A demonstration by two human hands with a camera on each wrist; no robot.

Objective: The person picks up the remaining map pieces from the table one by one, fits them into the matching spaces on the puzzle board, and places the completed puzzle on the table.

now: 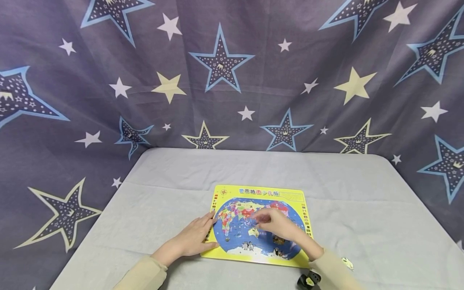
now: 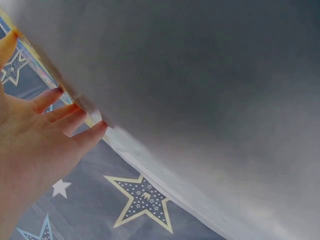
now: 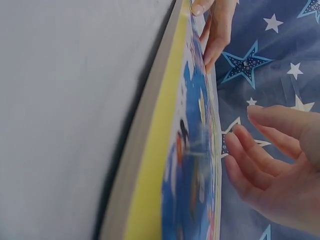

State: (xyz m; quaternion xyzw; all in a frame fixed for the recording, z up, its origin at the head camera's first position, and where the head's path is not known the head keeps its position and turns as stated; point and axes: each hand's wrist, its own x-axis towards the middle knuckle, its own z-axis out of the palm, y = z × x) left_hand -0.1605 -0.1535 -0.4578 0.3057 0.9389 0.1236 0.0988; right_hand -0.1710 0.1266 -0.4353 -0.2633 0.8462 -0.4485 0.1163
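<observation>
A yellow-bordered world map puzzle board (image 1: 253,259) lies flat on the cloth-covered table, with colourful continents on a blue ocean. My left hand (image 1: 195,235) rests along its left edge, fingers extended and thumb at the lower left corner; the left wrist view shows the fingertips (image 2: 97,130) right at the board's edge. Over the right-middle of the map hovers my right hand (image 1: 277,223), its fingers loosely bent. In the right wrist view that hand (image 3: 280,170) is raised off the board, with nothing visible between thumb and fingers. A yellow Australia-shaped piece (image 1: 253,232) shows just below it.
Beside my right sleeve, a small pale yellow-green piece (image 1: 347,264) lies on the grey cloth (image 1: 181,193). A small black object (image 1: 308,281) with a yellow mark sits near the board's lower right corner. A star-patterned curtain (image 1: 232,100) hangs behind and along the sides.
</observation>
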